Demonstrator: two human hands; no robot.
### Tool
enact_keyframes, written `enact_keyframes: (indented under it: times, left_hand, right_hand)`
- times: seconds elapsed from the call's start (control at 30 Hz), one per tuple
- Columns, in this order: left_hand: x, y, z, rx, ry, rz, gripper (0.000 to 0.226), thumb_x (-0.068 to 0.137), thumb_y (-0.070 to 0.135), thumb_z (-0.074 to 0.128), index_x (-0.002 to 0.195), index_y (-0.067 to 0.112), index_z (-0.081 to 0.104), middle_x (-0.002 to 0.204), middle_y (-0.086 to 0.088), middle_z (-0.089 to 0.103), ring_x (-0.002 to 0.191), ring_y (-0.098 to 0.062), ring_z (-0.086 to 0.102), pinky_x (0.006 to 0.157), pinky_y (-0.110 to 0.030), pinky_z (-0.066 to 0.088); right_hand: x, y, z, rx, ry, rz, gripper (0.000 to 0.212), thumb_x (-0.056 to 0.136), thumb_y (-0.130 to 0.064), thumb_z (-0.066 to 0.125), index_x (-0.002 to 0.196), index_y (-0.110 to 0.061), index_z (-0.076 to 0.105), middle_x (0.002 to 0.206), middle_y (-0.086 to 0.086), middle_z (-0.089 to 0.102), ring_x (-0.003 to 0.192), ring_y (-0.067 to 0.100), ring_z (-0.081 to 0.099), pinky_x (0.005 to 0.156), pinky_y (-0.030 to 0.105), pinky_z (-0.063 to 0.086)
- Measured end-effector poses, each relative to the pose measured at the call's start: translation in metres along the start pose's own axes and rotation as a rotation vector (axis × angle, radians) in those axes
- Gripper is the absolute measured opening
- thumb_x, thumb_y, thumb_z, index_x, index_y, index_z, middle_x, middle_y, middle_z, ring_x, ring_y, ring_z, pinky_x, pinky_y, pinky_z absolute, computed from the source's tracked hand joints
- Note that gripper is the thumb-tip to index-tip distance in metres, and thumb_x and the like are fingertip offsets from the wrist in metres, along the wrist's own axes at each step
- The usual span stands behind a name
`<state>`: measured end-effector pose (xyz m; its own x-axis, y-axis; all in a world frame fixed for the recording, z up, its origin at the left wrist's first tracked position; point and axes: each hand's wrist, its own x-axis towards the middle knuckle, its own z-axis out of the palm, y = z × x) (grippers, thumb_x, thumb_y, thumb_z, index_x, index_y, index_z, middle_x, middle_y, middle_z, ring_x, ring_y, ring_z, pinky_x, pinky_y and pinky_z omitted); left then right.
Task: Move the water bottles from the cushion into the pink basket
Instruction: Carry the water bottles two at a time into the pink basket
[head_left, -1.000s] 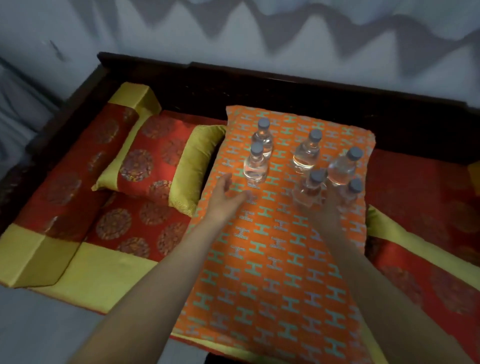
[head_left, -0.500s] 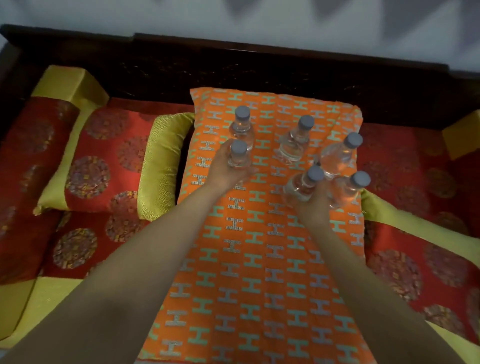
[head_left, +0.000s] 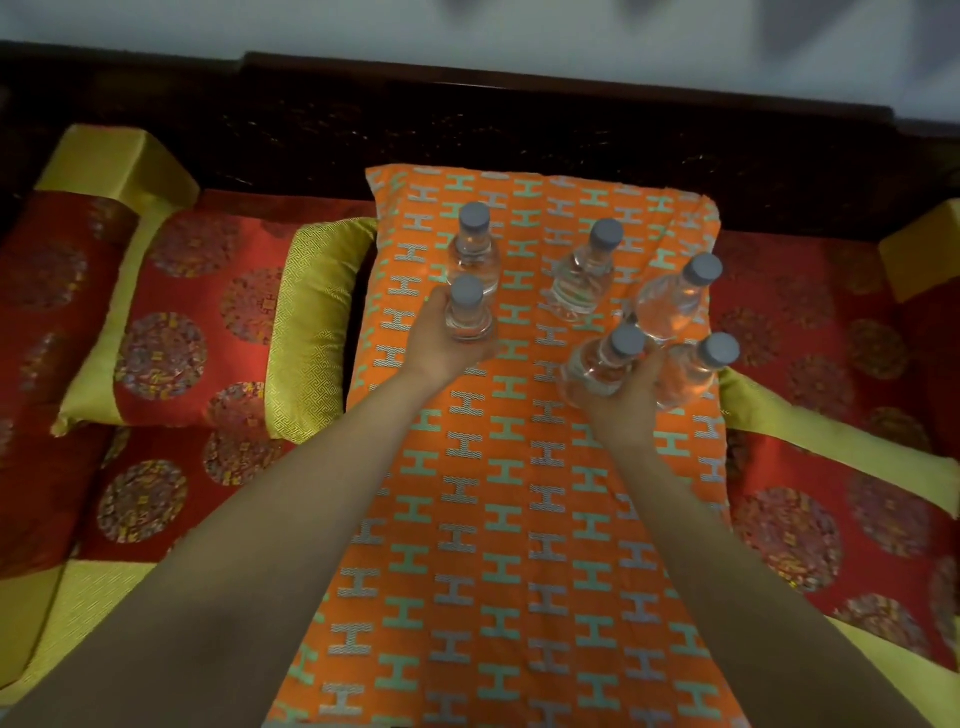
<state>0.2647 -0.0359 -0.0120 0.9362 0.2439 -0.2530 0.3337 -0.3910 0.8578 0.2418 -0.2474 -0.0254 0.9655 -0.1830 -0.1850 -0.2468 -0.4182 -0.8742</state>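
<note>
Head view, left hand (head_left: 435, 349) gripping bottle (head_left: 468, 313), right hand (head_left: 625, 411) half-hidden behind bottles (head_left: 597, 365)

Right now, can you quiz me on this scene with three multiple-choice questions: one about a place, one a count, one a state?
1. Where do the water bottles stand? A) orange cushion B) floor C) shelf
2. How many grey caps show? A) four B) six C) eight
3. The left hand is: A) lying flat B) pointing C) gripping a bottle
Answers: 1 A, they stand on the patterned orange fabric; 2 B, six caps can be counted; 3 C, it wraps round one bottle's body.
</note>
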Motion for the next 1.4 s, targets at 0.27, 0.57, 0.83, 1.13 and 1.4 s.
enact_keyframes:
  times: [0.27,0.57,0.83,1.13,1.4]
  left_hand:
    - [-0.031,0.01,-0.016,-0.103,0.021,0.011,0.067,0.067,0.015,0.084,0.123,0.009,0.047,0.106,-0.001,0.063,0.095,-0.015,0.061,0.076,-0.018,0.044]
    - [-0.07,0.059,-0.052,-0.13,0.073,0.053,0.064,0.065,0.015,0.082,0.119,0.008,0.048,0.11,-0.01,0.064,0.1,-0.02,0.064,0.089,-0.039,0.052]
    - [-0.133,0.105,-0.065,-0.113,0.083,0.219,0.066,0.056,0.038,0.085,0.112,0.028,0.053,0.106,0.008,0.067,0.095,-0.009,0.065,0.08,-0.031,0.051]
    - [-0.199,0.164,-0.022,-0.033,0.002,0.376,0.061,0.058,0.029,0.09,0.11,0.015,0.062,0.101,0.003,0.069,0.089,-0.008,0.064,0.076,-0.019,0.049]
    - [-0.248,0.228,0.077,-0.061,-0.17,0.463,0.056,0.056,0.029,0.091,0.103,0.015,0.063,0.095,0.001,0.07,0.09,-0.017,0.067,0.081,-0.034,0.053]
  right_hand:
    - [-0.011,-0.014,-0.016,0.01,0.004,0.0,0.063,0.066,-0.022,0.084,0.11,-0.044,0.045,0.091,-0.024,0.061,0.082,-0.001,0.062,0.078,0.038,0.057]
    - [-0.035,-0.058,-0.049,0.034,0.046,-0.225,0.07,0.068,-0.022,0.085,0.129,-0.021,0.052,0.123,-0.001,0.062,0.113,0.018,0.058,0.094,0.044,0.05]
    - [-0.081,-0.089,-0.112,0.031,0.127,-0.387,0.062,0.067,-0.024,0.086,0.12,-0.03,0.055,0.111,-0.007,0.063,0.103,0.019,0.06,0.088,0.049,0.051]
    - [-0.143,-0.074,-0.22,0.043,0.317,-0.356,0.061,0.059,-0.031,0.087,0.112,-0.039,0.056,0.105,-0.01,0.065,0.096,0.009,0.062,0.084,0.027,0.052]
    - [-0.2,-0.031,-0.347,0.029,0.526,-0.23,0.066,0.061,-0.029,0.087,0.119,-0.034,0.056,0.113,-0.005,0.065,0.102,0.016,0.063,0.091,0.044,0.053]
